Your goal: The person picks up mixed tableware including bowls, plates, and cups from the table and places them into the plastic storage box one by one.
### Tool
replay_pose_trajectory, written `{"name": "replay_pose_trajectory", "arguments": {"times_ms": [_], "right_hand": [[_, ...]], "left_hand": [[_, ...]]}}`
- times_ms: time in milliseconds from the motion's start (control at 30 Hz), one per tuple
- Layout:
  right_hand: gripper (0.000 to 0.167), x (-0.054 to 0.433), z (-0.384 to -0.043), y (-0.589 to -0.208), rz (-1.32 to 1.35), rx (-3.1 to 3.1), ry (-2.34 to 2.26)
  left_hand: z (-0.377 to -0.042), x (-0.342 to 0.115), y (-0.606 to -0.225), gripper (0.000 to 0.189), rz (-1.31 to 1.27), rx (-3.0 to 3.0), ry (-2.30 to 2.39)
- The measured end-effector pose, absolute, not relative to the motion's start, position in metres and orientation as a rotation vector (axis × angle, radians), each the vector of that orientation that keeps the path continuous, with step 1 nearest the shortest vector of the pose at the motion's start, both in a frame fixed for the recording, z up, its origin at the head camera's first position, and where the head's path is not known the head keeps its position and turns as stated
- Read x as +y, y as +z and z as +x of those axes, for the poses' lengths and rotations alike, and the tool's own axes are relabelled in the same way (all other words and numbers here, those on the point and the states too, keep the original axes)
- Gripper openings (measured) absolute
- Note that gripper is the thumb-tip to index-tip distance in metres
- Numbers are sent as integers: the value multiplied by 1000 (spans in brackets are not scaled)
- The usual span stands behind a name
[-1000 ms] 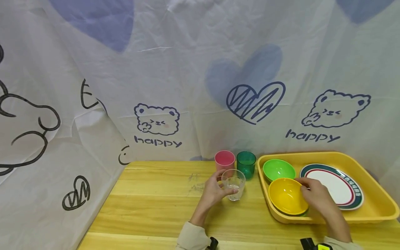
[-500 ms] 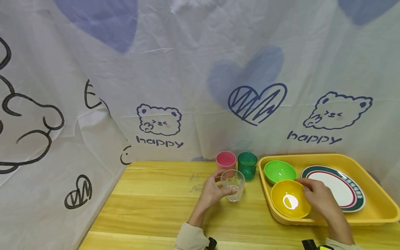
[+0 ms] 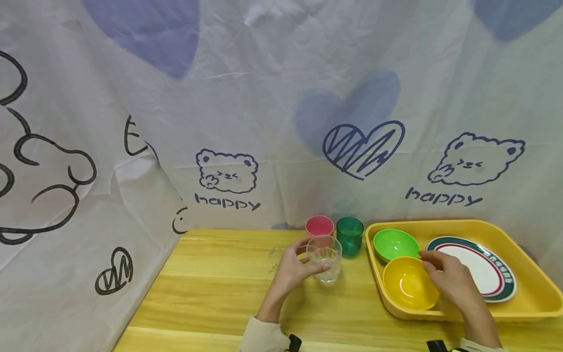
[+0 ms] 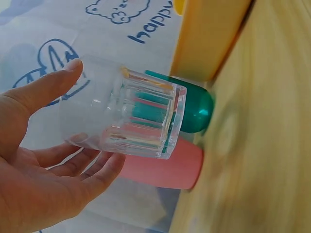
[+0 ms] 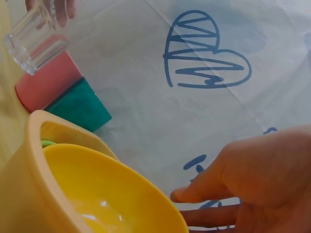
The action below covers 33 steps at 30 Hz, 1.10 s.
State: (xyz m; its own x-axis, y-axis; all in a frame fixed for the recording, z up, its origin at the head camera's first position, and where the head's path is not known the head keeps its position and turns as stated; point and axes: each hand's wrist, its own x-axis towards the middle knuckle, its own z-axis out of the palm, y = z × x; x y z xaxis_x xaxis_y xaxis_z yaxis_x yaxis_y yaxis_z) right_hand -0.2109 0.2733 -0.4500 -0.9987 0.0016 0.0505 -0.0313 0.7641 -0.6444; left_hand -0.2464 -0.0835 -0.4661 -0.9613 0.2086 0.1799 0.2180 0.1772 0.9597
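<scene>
My left hand (image 3: 291, 266) holds a clear drinking glass (image 3: 324, 258) between thumb and fingers, and in the left wrist view the base of the glass (image 4: 150, 114) hangs clear of the tabletop. Behind it stand a pink cup (image 3: 319, 226) and a green cup (image 3: 350, 237), side by side. A yellow bowl (image 3: 410, 283) sits in the front left of a yellow tray (image 3: 534, 293). At that bowl's right rim is my right hand (image 3: 453, 279), thumb and fingers loosely extended; the right wrist view shows the thumb (image 5: 199, 187) just outside the rim.
A green bowl (image 3: 396, 244) lies behind the yellow one in the tray. To the right is an oval white plate (image 3: 468, 266) with a dark green border. The wooden table (image 3: 211, 288) meets a white printed cloth (image 3: 272, 98) at the back and left.
The yellow bowl has settled lower in the tray, and my right fingers have loosened from its rim. My left hand has raised the glass slightly and shifted it left.
</scene>
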Motion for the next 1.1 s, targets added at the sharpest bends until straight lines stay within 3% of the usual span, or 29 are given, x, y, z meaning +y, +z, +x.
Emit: {"name": "replay_pose_trajectory", "arguments": {"times_ms": [400,1100], "right_hand": [[49,258,-205,-442,137,-2645,1063],[65,213,-202,-429,416,-2479,1459]], "left_hand": [[-242,-93,-454,76,-457,-2340,-2096],[-235,-99,-441,74,-583,-2253,-2244]]}}
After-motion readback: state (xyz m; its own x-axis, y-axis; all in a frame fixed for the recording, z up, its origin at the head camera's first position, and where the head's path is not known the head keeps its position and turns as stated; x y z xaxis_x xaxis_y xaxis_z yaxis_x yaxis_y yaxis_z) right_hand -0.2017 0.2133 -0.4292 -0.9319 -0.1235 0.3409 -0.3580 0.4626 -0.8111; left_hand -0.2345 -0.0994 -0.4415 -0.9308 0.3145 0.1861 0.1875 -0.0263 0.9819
